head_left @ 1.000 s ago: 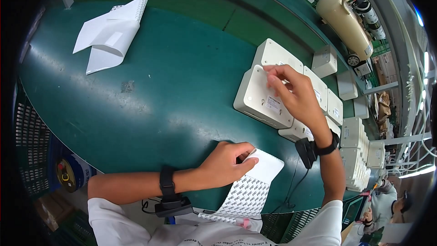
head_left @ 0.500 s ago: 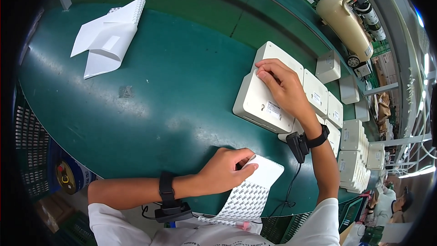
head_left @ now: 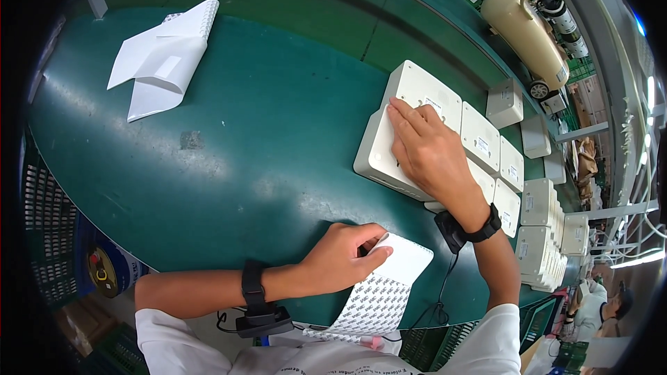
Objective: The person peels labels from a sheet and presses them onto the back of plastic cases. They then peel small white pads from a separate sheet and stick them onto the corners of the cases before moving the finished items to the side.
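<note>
Sheet [head_left: 375, 302] on the near side of the front box [head_left: 379, 144]: left hand [head_left: 338, 257] clamps its edge between thumb and fingers, probably for steadiness. Atop that box I see the right hand [head_left: 431, 154], fingers nearly together, perhaps to spread pressure.

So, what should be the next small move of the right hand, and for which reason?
I would probably lift the right hand off the leftmost white box and bring it to the sheet: its fingers lie over the box's upper corner, nothing shows held in them, and the left hand pinches the sheet by its plain white end.
</note>
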A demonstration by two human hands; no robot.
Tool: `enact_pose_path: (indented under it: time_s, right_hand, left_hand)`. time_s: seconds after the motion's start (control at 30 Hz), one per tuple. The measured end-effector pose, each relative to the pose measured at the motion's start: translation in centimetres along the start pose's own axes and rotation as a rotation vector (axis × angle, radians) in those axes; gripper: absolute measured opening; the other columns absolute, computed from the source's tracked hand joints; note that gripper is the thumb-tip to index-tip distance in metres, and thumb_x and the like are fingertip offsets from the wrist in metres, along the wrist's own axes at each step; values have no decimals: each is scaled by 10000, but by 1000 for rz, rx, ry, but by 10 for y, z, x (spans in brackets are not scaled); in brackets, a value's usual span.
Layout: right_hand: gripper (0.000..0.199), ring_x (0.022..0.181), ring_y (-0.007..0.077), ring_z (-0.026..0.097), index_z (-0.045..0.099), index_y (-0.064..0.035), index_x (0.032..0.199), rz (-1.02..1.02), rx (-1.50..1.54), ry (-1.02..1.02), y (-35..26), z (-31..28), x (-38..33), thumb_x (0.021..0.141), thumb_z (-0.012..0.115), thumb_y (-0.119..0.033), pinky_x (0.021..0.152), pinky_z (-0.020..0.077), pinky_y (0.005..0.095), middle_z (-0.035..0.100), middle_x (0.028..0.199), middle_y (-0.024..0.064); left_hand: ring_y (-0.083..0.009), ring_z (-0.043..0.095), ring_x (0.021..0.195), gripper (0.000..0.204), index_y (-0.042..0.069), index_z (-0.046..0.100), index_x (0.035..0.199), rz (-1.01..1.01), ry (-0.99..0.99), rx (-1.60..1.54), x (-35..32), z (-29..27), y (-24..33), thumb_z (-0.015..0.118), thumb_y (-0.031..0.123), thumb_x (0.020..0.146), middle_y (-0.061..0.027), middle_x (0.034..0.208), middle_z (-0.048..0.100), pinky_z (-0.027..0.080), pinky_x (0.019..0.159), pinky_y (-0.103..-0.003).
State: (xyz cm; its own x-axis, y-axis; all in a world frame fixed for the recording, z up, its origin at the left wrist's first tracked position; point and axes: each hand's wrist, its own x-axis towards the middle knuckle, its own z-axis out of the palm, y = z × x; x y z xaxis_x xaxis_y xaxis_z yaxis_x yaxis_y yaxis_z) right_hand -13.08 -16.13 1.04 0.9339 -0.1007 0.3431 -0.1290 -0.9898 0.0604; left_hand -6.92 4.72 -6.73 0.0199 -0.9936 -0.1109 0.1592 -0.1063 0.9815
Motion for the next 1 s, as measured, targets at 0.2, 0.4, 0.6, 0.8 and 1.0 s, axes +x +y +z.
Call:
enact_pose_path:
  time_s: [0.2,0.4,0.6,0.8,1.0]
  right_hand:
    - [403,972,324,607,623,29,1266,-37,-125,-81,-3,-6,-8,896,597,-130,816,552,401,634,1306,160]
    - [400,1007,335,601,621,34,1262,22,78,-37,6,0,-12,923,599,-179,849,547,421,620,1327,159]
    - [380,1017,325,611,640,21,1237,38,-49,-49,-1,6,-10,942,609,-216,836,543,422,643,1295,150]
    - [351,995,304,634,649,-4,1236,33,154,88,15,9,-21,953,625,-210,847,536,389,677,1228,145]
    - [274,967,216,686,695,-21,1164,450,694,-54,-35,-60,-72,931,695,-166,848,519,320,718,1108,147]
  left_hand:
    - [-40,596,788,200,-71,654,1069,-20,-7,-23,0,0,0,654,108,981,-61,912,711,521,648,-241]
    - [-51,492,692,201,-54,582,933,36,44,-95,2,4,-7,670,125,959,-43,761,612,452,582,-258]
    - [-46,447,649,211,-40,563,881,35,40,-93,0,2,-2,669,126,959,-17,702,580,424,558,-260]
    - [-40,571,828,163,-48,611,1022,41,19,-141,2,-2,-3,639,109,992,-23,898,660,487,700,-234]
    - [-26,588,807,158,-54,598,1026,141,139,-344,-5,4,-3,625,101,1003,-40,940,665,500,646,-227]
